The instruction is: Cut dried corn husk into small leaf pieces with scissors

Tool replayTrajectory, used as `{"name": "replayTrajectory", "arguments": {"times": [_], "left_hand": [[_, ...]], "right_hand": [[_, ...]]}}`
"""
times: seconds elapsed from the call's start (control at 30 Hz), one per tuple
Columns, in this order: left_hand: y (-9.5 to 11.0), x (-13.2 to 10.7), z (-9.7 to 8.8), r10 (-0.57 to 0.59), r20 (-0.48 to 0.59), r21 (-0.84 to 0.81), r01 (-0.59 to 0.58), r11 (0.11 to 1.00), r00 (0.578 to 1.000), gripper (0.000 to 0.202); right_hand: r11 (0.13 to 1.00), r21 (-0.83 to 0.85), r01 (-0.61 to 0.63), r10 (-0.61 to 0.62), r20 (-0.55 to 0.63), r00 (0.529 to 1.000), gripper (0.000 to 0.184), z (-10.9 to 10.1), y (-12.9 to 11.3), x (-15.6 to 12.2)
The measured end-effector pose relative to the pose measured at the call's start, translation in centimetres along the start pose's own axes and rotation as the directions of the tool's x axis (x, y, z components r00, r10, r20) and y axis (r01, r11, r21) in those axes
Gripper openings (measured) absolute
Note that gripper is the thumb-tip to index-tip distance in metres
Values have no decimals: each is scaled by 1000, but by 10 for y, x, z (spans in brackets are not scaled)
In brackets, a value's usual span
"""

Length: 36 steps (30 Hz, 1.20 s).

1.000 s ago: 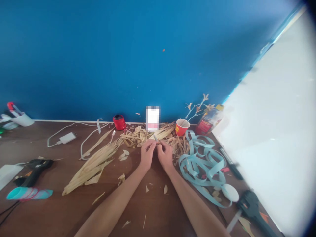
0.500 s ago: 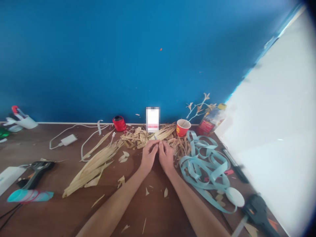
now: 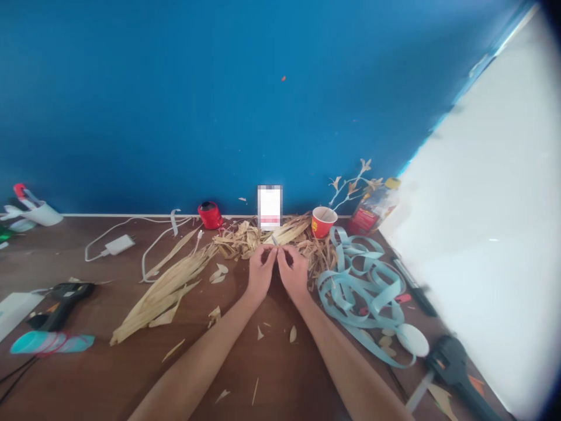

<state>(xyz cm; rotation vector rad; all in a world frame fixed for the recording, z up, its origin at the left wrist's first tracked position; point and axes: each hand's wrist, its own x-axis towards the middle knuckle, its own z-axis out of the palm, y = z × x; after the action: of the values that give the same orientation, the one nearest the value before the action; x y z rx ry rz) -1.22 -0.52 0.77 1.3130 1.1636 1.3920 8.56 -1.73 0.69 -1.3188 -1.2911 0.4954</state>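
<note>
My left hand [image 3: 262, 270] and my right hand [image 3: 293, 272] meet at the fingertips over the middle of the table, both pinched closed. Between them a small, thin greyish piece [image 3: 274, 240] sticks up; its kind is too small to make out, and the fingers cover its lower part. Just beyond the fingers lies a heap of dried husk strips [image 3: 239, 241]. A bundle of long dried husks [image 3: 160, 292] rests to the left of my left hand. Right of my right hand is a tangled light-blue ribbon [image 3: 359, 286].
A red paper cup [image 3: 324, 224] and a red cylindrical object [image 3: 210, 215] stand near the blue wall, with a blurred-out white screen [image 3: 270, 207] between them. A black glue gun [image 3: 456, 362] lies at right, another black tool [image 3: 65, 301] at left. A white charger [image 3: 119, 245] trails its cable.
The view has tilted slightly, so everything sits a little higher in the picture. My fingers have shifted a little around the small greyish piece, still together.
</note>
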Motion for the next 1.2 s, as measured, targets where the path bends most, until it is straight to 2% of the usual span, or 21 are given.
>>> {"name": "replayTrajectory", "arguments": {"times": [0.23, 0.47, 0.7, 1.03, 1.2], "left_hand": [[-2, 1, 0, -2, -23, -52, 1, 999, 1000, 21], [-9, 3, 1, -32, -33, -101, 28, 994, 999, 21], [-5, 3, 1, -24, -4, -160, 23, 987, 1000, 19], [-3, 0, 2, 22, 19, -134, -20, 991, 1000, 20], [-1, 0, 0, -1, 51, -107, 6, 994, 999, 25]], "right_hand": [[999, -11, 44, -43, 19, 999, 18, 0, -1, 1], [999, -44, -29, 30, 20, 999, 13, -1, -3, 1], [997, -67, -46, 49, 39, 998, 13, -1, -2, 1], [992, -117, -40, 36, -36, 999, 15, 1, 0, -1], [995, -83, -46, 44, -31, 999, 15, 0, -3, -2]]}}
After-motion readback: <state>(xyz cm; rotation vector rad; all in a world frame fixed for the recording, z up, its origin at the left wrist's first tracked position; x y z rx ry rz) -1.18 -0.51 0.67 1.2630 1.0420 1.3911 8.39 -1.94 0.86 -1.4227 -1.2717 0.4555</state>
